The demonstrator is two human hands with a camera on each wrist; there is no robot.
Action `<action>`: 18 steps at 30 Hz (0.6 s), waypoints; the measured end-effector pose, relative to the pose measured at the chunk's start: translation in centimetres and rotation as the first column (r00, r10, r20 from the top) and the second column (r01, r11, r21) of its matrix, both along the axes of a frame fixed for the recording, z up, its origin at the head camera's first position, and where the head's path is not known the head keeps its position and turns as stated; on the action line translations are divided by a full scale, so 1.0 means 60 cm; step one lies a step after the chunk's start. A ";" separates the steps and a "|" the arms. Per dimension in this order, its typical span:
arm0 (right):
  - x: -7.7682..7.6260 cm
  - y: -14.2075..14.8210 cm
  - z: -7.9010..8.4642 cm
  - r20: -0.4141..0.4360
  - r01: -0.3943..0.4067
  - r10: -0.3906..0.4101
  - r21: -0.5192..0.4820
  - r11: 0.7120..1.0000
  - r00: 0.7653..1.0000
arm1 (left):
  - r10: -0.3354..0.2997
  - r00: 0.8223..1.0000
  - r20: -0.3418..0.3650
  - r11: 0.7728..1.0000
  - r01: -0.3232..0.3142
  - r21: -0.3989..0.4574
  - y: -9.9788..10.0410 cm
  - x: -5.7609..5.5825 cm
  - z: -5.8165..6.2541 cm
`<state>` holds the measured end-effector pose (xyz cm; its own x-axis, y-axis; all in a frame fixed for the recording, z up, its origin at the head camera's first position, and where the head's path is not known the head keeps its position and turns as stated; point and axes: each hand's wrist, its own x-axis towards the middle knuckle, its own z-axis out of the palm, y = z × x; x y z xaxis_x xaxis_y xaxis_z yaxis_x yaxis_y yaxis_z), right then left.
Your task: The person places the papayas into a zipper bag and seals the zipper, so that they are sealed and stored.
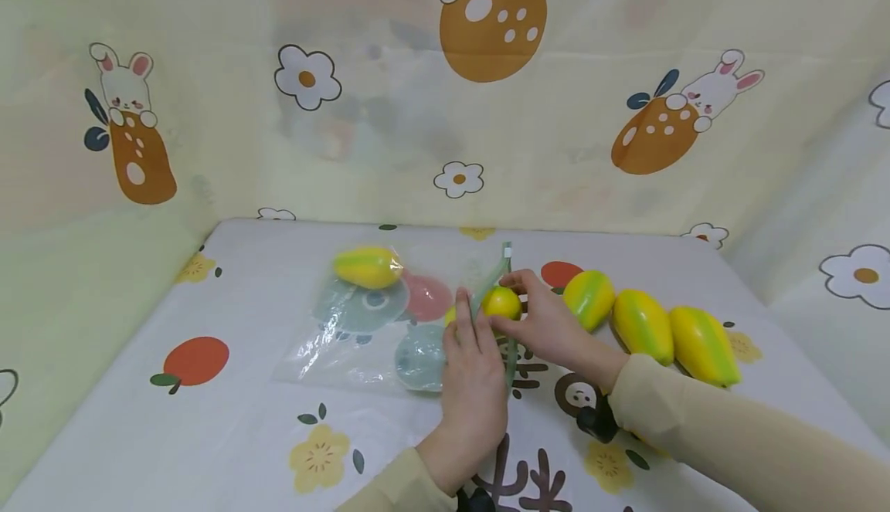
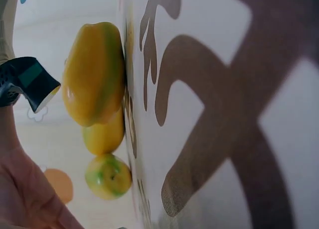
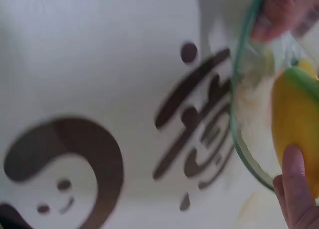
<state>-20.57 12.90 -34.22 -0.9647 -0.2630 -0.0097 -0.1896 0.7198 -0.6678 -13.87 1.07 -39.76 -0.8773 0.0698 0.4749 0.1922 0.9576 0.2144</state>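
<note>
A clear plastic zip bag point(image 1: 348, 357) with a green edge lies flat, its mouth facing right and spread apart. Inside, at its far left, rests a yellow-green toy papaya point(image 1: 368, 266). My left hand point(image 1: 476, 373) holds the bag's edge at the mouth, with index and middle fingers stretched over the plastic; its thumb is hidden in the head view. My right hand point(image 1: 545, 319) grips another papaya point(image 1: 502, 303) at the mouth. In the right wrist view, a right-hand finger point(image 3: 294, 164) presses on this papaya point(image 3: 296, 119) by the green rim point(image 3: 237, 109).
Three more papayas stand in a row to the right: one near my right hand point(image 1: 589, 300), a middle papaya point(image 1: 643, 327) and an outer papaya point(image 1: 704, 346). A printed cloth point(image 1: 236, 435) covers the table. A patterned curtain point(image 1: 375, 149) hangs behind it.
</note>
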 end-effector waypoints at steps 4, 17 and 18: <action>0.002 -0.003 -0.007 0.062 0.010 -0.008 -0.025 1.000 0.998 | -0.006 1.000 0.010 0.997 0.007 -0.081 0.006 -0.001 0.004; -0.035 0.014 -0.026 0.100 -0.324 0.326 -0.038 0.945 0.940 | 0.014 0.998 -0.068 0.993 -0.021 -0.113 0.026 0.008 0.007; -0.040 0.012 -0.027 0.082 -0.351 0.351 -0.016 0.936 0.933 | 0.019 0.996 -0.082 0.994 -0.028 -0.103 0.026 0.008 0.008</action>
<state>-22.95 13.64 -35.82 -0.8066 -0.5851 -0.0841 -0.3749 0.6164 -0.6924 -13.36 2.65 -39.29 -0.8383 0.1027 0.5355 0.1823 0.9784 0.0977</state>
